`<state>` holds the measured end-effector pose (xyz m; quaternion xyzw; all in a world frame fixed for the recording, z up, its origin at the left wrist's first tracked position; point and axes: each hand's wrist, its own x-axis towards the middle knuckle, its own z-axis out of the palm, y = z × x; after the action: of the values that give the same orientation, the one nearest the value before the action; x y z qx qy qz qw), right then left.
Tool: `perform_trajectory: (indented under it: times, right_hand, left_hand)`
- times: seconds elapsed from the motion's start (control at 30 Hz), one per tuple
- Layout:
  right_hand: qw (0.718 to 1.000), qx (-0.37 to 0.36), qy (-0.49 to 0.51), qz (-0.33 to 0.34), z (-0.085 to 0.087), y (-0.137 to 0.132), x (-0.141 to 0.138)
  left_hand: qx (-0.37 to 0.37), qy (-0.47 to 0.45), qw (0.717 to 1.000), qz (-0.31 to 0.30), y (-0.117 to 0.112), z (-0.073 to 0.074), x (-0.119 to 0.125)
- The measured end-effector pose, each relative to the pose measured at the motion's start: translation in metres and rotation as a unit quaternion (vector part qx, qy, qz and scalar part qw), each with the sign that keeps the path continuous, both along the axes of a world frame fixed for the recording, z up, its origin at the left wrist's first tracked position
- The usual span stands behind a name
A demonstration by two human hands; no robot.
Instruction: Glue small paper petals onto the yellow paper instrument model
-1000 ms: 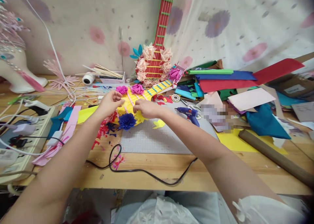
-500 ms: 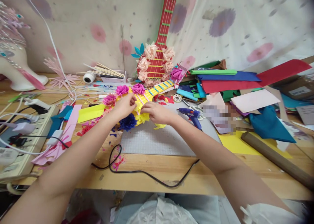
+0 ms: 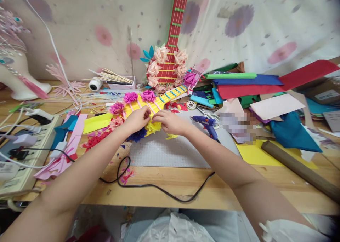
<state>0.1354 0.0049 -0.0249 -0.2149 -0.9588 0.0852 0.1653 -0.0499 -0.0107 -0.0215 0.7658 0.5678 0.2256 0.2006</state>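
A yellow paper pipa-like instrument [image 3: 158, 105] lies slanted on the grey cutting mat [image 3: 170, 153], its neck pointing up and right. Magenta paper flowers [image 3: 148, 95] and a dark blue one [image 3: 137, 134] line its rim. At its lower edge sits a yellow paper flower [image 3: 153, 127]. My right hand [image 3: 171, 122] bends its fingers onto this flower's petals from the right. From the left, my left hand [image 3: 138, 119] pinches at the same flower with thumb and fingers together. The fingertips partly hide what they touch.
Right of my hands a blue glue gun [image 3: 207, 124] lies on the mat, its black cable [image 3: 159, 186] looping in front. Coloured paper [image 3: 247, 88] is piled at right. A power strip [image 3: 44, 143] stands at left. A red decorated instrument [image 3: 168, 70] leans at the back.
My left hand has shifted right, closer to my right hand and the yellow flower, covering more of the dark blue flower. My right hand has hardly moved.
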Motion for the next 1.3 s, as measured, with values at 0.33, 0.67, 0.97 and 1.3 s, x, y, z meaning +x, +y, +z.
perform_trajectory:
  times: [0.33,0.67,0.97,1.3]
  right_hand:
    - [0.998,0.004,0.061,-0.023,-0.007,0.002,0.006]
    - [0.989,0.018,0.136,-0.055,-0.014,-0.003,0.024]
    - [0.986,0.006,0.157,-0.060,-0.018,-0.008,0.037]
    - [0.982,0.009,0.171,-0.081,-0.022,-0.016,0.048]
  left_hand:
    - [-0.038,-0.103,0.994,-0.010,0.009,-0.011,-0.003]
    - [-0.099,-0.139,0.984,0.061,0.012,-0.006,-0.003]
    - [-0.176,-0.205,0.953,0.139,0.012,0.000,0.006]
    - [-0.199,-0.200,0.949,0.141,0.009,0.014,0.014]
